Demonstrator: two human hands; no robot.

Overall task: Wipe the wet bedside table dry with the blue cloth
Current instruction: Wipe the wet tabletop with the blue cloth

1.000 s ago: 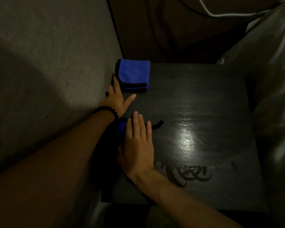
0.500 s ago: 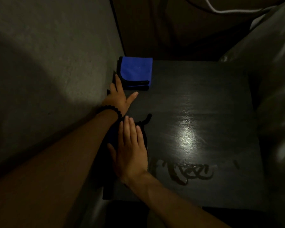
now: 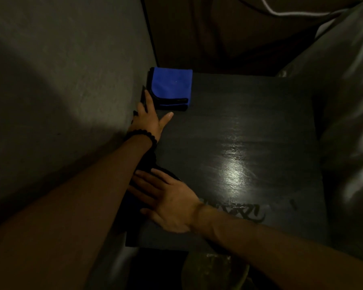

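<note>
Head view, folded cloth point(image 3: 171, 86) beyond left hand point(image 3: 149, 122)

Folded blue cloth point(image 3: 172, 86) at far-left corner of dark, wet-streaked bedside table point(image 3: 249, 126)

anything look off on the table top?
Yes. A squiggly streak of liquid sits near the front edge of the bedside table, unwiped, right of the right hand. The folded blue cloth lies neatly at the back-left corner.

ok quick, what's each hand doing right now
Left hand: open, flat on the bedside table, holding nothing.
Right hand: open, pressing a dark cloth.
</note>
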